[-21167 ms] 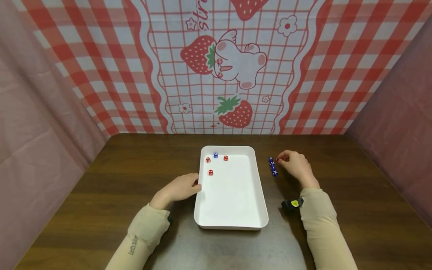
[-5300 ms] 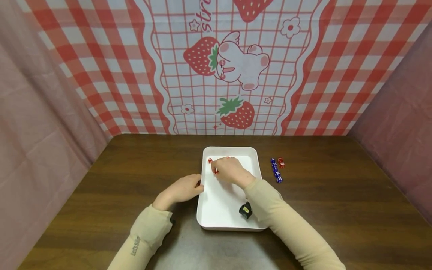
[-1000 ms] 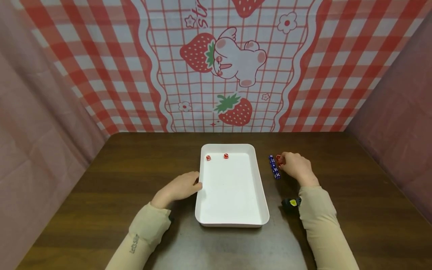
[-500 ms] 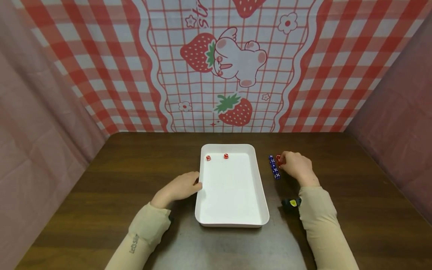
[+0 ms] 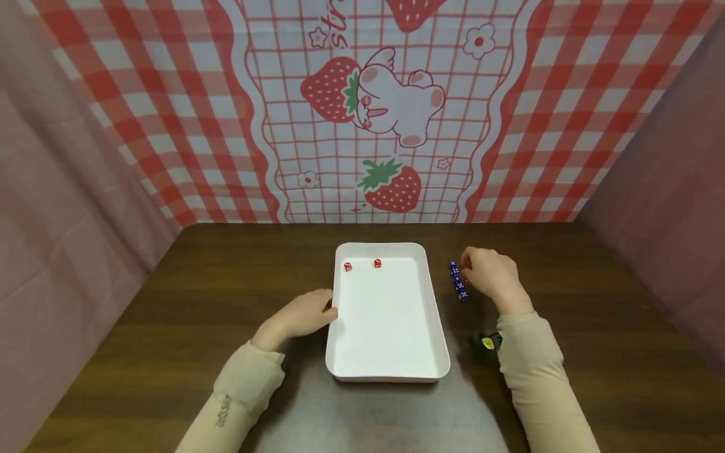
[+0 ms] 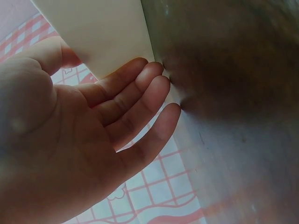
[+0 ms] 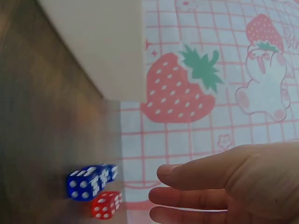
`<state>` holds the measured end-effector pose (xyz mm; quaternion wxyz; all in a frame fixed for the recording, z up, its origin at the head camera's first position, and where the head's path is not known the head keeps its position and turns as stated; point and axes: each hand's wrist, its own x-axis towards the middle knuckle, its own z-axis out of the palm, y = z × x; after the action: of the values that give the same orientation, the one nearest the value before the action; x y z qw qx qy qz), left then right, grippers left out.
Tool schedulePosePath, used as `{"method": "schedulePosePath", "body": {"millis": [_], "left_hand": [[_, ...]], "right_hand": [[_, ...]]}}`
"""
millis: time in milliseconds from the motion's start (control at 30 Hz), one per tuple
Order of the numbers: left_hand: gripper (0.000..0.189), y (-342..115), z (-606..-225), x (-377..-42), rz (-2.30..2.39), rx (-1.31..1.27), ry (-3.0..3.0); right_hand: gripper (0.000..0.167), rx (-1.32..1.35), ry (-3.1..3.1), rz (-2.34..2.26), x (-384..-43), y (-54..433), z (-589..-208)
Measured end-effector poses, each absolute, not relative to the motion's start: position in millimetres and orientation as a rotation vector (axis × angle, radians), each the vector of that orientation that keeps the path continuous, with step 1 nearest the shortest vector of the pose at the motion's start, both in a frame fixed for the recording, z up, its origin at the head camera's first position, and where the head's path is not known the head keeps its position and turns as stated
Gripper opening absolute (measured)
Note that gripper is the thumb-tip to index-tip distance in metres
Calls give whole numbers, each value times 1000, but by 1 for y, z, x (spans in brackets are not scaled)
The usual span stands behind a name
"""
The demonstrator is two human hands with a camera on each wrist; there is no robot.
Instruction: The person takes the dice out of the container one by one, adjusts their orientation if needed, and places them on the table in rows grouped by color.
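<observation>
My left hand (image 5: 303,313) is at the left side of the white tray (image 5: 442,333), thumb over the rim and fingers along the outer wall. In the left wrist view the fingertips (image 6: 161,86) reach down to the table, and the wall hides the thumb tip. Two red dice, a left one (image 5: 348,267) and a right one (image 5: 377,263), lie inside the tray's far end. A row of blue dice (image 5: 457,281) stands on the table right of the tray. Beside them are red dice (image 7: 106,204), partly hidden by my right hand (image 5: 491,275), whose thumb and fingers are apart and hold nothing.
The dark wooden table (image 5: 243,258) surrounds the tray. A strawberry-print cloth (image 5: 391,126) hangs behind it, with pink curtains (image 5: 62,251) at the sides. A black strap device (image 5: 486,341) is on my right wrist.
Since the first frame, a blue and a red die have left the tray, and the blue row is longer. Just now my right hand has lifted slightly off the red dice. The left stays put.
</observation>
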<state>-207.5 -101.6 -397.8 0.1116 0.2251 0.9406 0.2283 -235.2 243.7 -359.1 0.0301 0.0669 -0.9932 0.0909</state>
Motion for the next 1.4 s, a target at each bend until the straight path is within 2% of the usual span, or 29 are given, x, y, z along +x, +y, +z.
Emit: {"method": "schedulePosePath", "body": {"millis": [533,1000,1400], "left_hand": [[12,-104,-398,-206,688,646,2756],[13,-102,-396,-207,676,645,2751],[14,-102,-396,-208,656,634,2758]], "right_hand": [[22,338,-2901,243,-226,207,-339],[17,433,-2849,224,-238,177,-313],[16,479,-2859,213,-247,150,-314]]}}
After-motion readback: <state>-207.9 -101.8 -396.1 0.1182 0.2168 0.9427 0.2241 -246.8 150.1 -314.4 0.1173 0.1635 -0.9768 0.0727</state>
